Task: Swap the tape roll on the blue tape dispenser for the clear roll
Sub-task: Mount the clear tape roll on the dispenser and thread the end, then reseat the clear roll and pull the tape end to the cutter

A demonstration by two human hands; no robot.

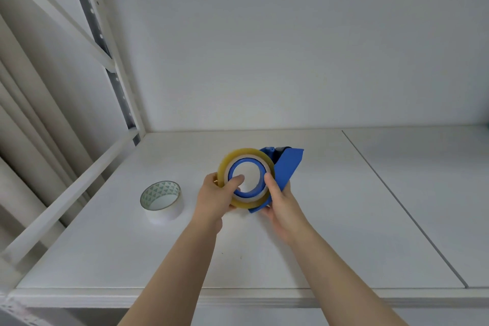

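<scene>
White roll [160, 200] lies aside on shelf [344, 219], apparently swapped out. Left hand [215, 198] grips clear roll [246, 152] on the hub, thumb inside, likely seating it. Right hand [281, 204] clasps dispenser [289, 167], steadying it.

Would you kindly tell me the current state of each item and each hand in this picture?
Clear roll: seated around the dispenser's blue hub.
Blue tape dispenser: held, loaded with the clear roll.
White roll: off the dispenser, lying flat on the shelf, untouched.
Left hand: grips the clear roll's edge, thumb at the hub.
Right hand: holds the dispenser, thumb on the roll.
</scene>
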